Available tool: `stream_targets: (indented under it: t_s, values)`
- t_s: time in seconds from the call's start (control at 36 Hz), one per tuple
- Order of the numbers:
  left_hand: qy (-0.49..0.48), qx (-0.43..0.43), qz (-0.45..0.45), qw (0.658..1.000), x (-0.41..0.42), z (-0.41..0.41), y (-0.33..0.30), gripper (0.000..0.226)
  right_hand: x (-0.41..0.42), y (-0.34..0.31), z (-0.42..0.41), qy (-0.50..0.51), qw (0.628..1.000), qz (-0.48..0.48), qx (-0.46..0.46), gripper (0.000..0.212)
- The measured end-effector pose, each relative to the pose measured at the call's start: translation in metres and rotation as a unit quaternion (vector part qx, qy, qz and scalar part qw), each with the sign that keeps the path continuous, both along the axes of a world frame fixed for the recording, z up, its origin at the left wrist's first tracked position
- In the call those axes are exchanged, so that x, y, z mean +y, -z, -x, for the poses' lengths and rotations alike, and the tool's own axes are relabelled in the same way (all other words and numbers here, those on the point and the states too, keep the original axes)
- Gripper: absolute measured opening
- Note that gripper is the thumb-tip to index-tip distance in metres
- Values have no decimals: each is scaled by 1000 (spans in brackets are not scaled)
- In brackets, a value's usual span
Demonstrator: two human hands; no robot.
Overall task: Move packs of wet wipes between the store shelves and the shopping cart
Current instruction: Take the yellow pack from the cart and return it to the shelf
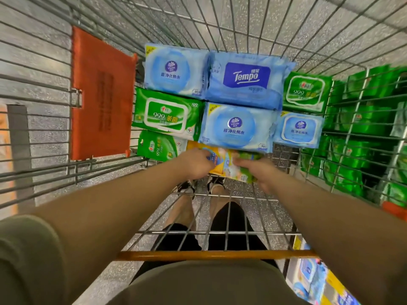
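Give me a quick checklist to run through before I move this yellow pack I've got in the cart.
1. Left hand on the yellow pack: ok, it grips the pack's left end.
2. Right hand on the pack: ok, it grips the right end.
3. Pack free of neighbours: not ok, its far edge lies under the blue Vinda pack.
4. Green pack to the left out of the way: ok, it sits beside the yellow one.
5. Cart wall between pack and green shelf stock: ok if you lift over it.
6. Free shelf spot: cannot tell.
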State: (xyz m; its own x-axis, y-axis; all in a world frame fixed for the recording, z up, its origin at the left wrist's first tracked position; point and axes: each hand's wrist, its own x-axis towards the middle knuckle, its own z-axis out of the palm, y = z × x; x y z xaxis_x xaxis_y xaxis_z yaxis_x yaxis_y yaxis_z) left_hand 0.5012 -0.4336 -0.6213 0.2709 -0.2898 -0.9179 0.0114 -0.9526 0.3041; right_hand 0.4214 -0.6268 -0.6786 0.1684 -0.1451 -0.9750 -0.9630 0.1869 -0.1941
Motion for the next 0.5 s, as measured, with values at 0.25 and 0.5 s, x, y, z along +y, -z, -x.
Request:
stream_targets:
  t_s: [0.25, 0.5]
  values:
    - [6, -1, -21, 1000, -2, 4, 9, 41, -2, 5, -3, -24, 998, -50, 10, 41]
    - [-59, 17, -36, 997, 4, -1, -2, 25, 10, -9, -5, -32, 999, -8, -20, 84]
